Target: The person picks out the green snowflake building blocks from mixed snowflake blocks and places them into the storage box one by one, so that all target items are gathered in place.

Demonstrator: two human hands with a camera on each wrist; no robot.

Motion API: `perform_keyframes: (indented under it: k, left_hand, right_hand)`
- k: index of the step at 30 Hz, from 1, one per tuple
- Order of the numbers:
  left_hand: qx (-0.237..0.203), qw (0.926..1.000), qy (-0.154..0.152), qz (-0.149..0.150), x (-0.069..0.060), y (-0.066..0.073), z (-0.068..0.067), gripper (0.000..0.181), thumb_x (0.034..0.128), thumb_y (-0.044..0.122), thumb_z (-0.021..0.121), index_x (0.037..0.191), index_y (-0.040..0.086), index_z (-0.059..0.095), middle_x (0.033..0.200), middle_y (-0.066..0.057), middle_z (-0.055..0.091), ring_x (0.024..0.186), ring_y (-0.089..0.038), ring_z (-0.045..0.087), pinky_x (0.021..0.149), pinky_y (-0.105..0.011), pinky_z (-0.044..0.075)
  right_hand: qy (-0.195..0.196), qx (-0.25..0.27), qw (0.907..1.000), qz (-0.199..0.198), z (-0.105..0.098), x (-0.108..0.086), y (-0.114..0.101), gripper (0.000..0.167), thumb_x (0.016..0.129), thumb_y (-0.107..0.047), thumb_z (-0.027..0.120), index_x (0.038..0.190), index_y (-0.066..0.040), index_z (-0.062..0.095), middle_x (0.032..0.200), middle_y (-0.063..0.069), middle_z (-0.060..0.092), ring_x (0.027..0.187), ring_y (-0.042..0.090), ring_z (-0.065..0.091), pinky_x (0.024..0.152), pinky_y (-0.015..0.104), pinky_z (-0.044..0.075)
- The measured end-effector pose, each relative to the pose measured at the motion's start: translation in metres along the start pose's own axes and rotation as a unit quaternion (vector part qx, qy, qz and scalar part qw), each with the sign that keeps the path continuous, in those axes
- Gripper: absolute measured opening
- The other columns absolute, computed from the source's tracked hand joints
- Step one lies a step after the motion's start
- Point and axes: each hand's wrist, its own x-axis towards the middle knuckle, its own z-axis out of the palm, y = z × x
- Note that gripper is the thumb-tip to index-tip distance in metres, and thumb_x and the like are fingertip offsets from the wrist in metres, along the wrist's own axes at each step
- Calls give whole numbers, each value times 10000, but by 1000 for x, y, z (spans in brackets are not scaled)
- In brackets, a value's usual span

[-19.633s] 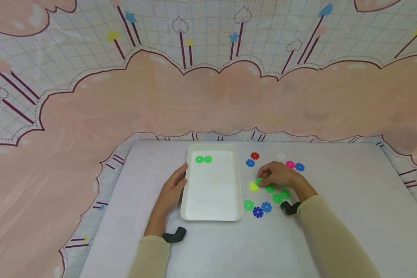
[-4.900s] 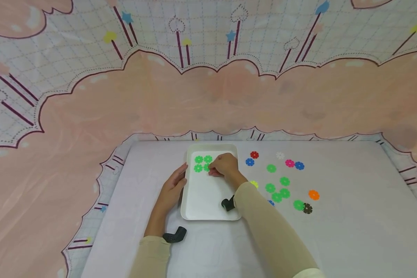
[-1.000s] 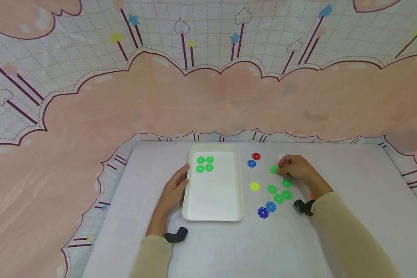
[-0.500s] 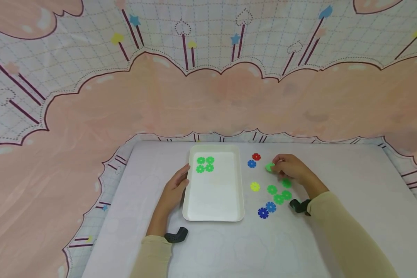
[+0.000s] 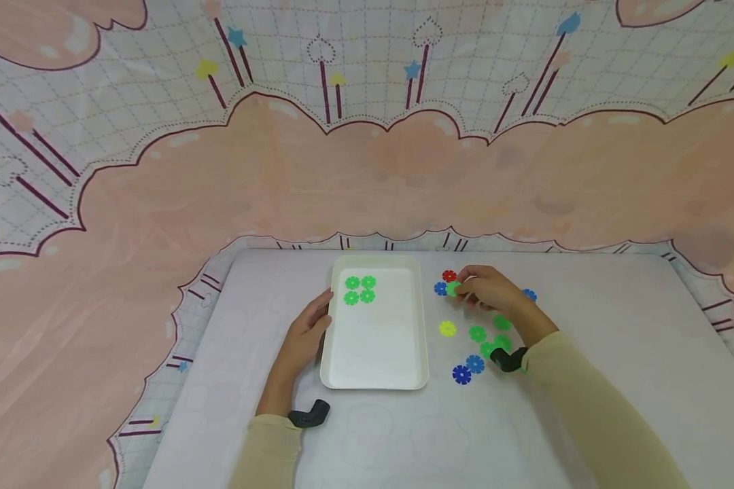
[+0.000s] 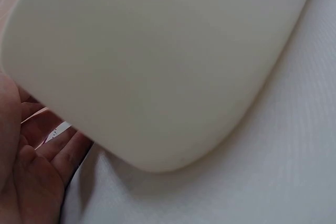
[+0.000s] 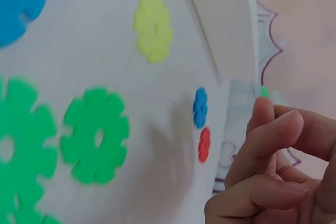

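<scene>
Between thumb and fingers, my right hand [image 5: 495,292] pinches a green snowflake building disc [image 5: 452,289], held above the table right of the tray. Only a sliver of that disc shows past the fingertips in the right wrist view. My left hand [image 5: 302,333] holds the left rim of the white rectangular tray [image 5: 376,360]; in the left wrist view its fingers [image 6: 65,153] reach behind the tray's edge. Inside the tray, green discs [image 5: 359,290] lie flat in two rows of two at the far left corner.
Right of the tray lie a red disc [image 5: 449,276], a blue disc [image 5: 440,289], a yellow disc [image 5: 447,329] and several loose green discs [image 5: 477,333]. Nearer are a lighter blue disc [image 5: 474,364] and a dark blue disc [image 5: 461,375]. The right forearm covers part of the table.
My right hand has lifted a green disc off the table and carried it left towards the tray. Since the oldest frame, two more green discs have come into the tray. The left hand stays put.
</scene>
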Motion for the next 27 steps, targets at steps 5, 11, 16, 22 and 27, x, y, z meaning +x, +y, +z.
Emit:
perform_keyframes:
  k: [5,11,16,22,27]
  left_hand:
    - [-28,10000,-10,51,0,-1,0,488,1055,98,505,1534,186,471,1640,28,383,1510,-264,386,1215,-488,350]
    - [-29,10000,-3,36,0,-1,0,489,1054,104,510,1534,187,471,1635,38,389,1509,-251,389,1219,-480,346]
    - [-66,10000,-7,35,0,0,0,489,1051,102,516,1532,187,474,1631,36,397,1504,-252,398,1211,-483,358]
    - [-62,10000,26,-25,0,1,1,492,1054,112,517,1534,208,471,1628,52,398,1499,-244,405,1202,-485,372]
    - [-77,9999,29,-63,1,1,1,495,1053,110,515,1536,207,468,1629,47,396,1503,-247,399,1208,-488,364]
  right_hand:
    - [0,210,9998,-56,11,1,-11,175,991,-192,623,1114,-79,570,1003,146,707,754,231,571,520,230,346]
    - [-23,558,9984,-103,25,5,-25,127,975,-177,638,1052,-83,603,912,97,692,702,210,559,524,237,358]
    - [-96,578,9980,-238,36,10,-35,114,964,-165,629,1024,-69,624,837,60,658,650,181,542,508,231,352]
    - [-150,475,9984,-270,50,15,-48,131,970,-182,608,1003,-67,659,800,40,627,636,157,529,515,222,386]
    - [-281,486,9981,-271,61,18,-58,124,955,-160,629,1011,-68,691,836,82,642,647,159,559,555,226,423]
